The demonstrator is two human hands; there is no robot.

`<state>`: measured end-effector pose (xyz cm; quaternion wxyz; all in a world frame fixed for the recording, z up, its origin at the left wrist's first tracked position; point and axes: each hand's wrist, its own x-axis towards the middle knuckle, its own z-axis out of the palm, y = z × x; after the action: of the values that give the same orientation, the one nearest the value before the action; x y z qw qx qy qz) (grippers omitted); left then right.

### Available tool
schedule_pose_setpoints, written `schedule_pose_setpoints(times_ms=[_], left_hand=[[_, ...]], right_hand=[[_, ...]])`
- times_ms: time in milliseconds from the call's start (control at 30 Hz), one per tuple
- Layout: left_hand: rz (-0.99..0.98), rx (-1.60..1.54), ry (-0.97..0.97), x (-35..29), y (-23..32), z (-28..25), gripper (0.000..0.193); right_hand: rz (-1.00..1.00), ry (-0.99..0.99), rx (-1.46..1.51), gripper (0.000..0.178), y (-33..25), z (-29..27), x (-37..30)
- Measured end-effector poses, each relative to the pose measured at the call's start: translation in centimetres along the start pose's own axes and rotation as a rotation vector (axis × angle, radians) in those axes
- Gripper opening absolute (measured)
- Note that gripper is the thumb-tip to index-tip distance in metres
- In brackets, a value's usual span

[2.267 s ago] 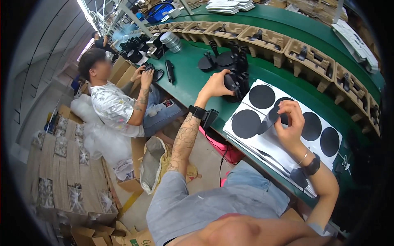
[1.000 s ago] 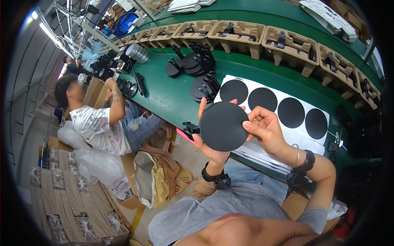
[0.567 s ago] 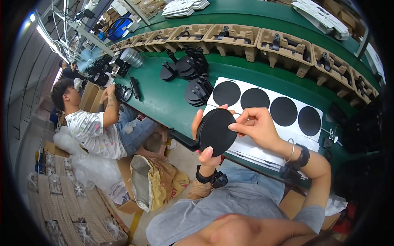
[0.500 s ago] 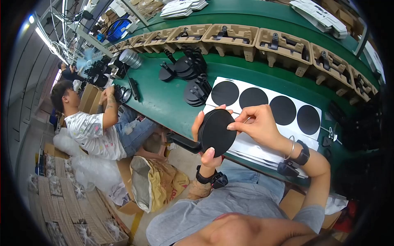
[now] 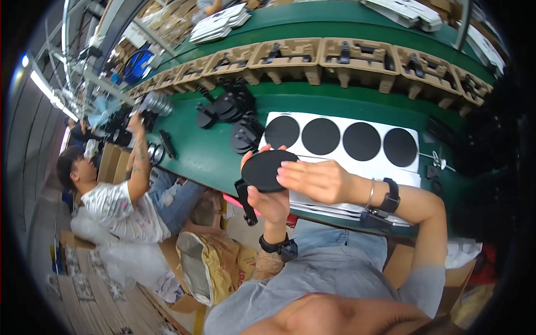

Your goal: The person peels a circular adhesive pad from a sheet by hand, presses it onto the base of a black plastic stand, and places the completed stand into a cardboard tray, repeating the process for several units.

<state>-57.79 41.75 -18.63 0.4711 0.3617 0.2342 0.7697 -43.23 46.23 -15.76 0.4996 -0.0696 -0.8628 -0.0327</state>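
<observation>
My left hand [image 5: 272, 205] grips a round black base [image 5: 260, 171] from below and around its rim. A black arm [image 5: 245, 202] sticks out from the base and hangs down toward the lower left. The base's flat black face is tilted upward. My right hand [image 5: 318, 181] lies on the right part of that face with its fingers stretched out together, holding nothing. Just beyond my hands, a white sheet [image 5: 340, 157] bears several round black pads [image 5: 282, 132] in a row. More white sheets lie under my right forearm.
Several black round-based parts [image 5: 245, 134] stand on the green table [image 5: 192, 146] to the left. Brown molded trays [image 5: 287, 56] with black parts line the back. A metal tool [image 5: 437, 160] lies right of the sheet. At left sits a co-worker [image 5: 120, 195]; an open sack [image 5: 195, 268] stands below.
The base has tipped from facing me to lying flatter, its arm now pointing down. My right hand has gone from pinching at the face's edge to lying flat on it. The co-worker's arm has risen.
</observation>
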Motion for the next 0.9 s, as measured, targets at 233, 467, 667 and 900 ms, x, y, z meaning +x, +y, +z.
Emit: schedule_pose_setpoints(times_ms=[233, 467, 667, 900], left_hand=[[-0.423, -0.372, -0.157, -0.4, -3.4, -0.8, 0.08], [-0.164, 0.51, -0.322, 0.5, -2.3, -3.1, 0.043], [0.267, 1.455, -0.294, 0.7, -2.8, -4.5, 0.034], [0.135, 1.576, -0.352, -0.3, -1.5, -5.7, 0.049]], right_hand=[[0.81, 0.327, 0.291, 0.029, 3.7, 0.1, 0.7], [0.845, 0.247, -0.354, 0.03, 20.9, -4.4, 1.8], [1.253, -0.121, -0.447, 0.019, 30.6, -3.2, 4.0], [1.072, -0.09, -0.596, 0.021, 32.2, 1.0, -1.5]])
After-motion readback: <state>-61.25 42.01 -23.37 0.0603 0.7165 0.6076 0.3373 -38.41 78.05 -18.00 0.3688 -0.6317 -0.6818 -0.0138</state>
